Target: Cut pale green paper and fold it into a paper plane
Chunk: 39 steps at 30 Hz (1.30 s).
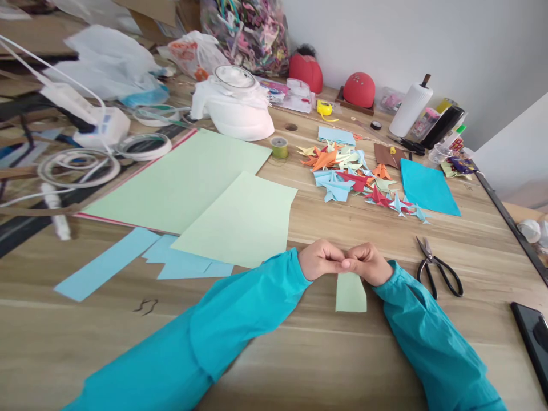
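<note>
My left hand (320,260) and my right hand (369,263) meet over the table, thumbs and fingertips pinched together. Between them they grip the upper end of a small pale green piece of paper (351,294), whose lower part hangs toward me. The gripped end is hidden behind my fingers. Left of my hands lies a larger pale green sheet (244,222), partly over a stack of big pale green paper (188,171). Light blue paper strips (107,264) lie at the near left. Black-handled scissors (437,268) rest right of my right hand.
Beyond my hands is a pile of folded paper shapes (336,185) in several colours, with a turquoise sheet (429,187) beside it. A thread spool (279,148) stands further back. A phone (533,337) lies at the right edge; cables (81,166) and a power strip (103,128) sit left.
</note>
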Each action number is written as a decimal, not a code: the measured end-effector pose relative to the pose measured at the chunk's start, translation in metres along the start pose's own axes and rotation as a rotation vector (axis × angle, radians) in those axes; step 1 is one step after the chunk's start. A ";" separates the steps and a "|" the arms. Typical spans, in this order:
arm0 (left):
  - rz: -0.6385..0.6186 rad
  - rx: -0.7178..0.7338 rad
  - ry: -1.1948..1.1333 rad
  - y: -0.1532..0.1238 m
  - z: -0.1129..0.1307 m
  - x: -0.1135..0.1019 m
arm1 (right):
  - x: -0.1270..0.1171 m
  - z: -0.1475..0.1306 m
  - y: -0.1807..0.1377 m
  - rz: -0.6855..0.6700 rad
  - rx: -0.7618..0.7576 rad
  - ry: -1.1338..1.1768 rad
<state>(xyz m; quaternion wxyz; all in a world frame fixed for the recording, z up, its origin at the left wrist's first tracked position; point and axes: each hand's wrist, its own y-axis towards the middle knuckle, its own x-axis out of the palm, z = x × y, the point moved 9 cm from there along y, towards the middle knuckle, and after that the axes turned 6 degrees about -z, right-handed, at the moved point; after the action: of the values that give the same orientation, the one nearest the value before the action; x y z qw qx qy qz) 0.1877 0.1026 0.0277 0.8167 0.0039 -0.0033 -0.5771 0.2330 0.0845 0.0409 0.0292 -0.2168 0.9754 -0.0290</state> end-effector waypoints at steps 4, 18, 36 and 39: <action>0.119 -0.033 0.017 -0.003 0.001 -0.008 | -0.008 0.004 -0.002 0.057 0.030 -0.001; 0.121 0.035 -0.055 -0.007 0.017 -0.009 | -0.001 -0.004 0.000 0.013 0.024 -0.062; 0.152 0.028 -0.086 -0.003 0.015 -0.012 | -0.012 0.003 -0.002 0.107 0.058 -0.026; 0.151 -0.006 -0.137 -0.001 0.007 -0.012 | -0.019 0.011 -0.005 0.153 0.077 -0.019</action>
<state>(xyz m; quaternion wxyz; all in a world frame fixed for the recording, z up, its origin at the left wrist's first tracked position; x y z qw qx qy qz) 0.1826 0.1140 0.0352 0.8558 -0.0381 -0.0578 -0.5127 0.2529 0.0871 0.0310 0.0491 -0.1407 0.9869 -0.0623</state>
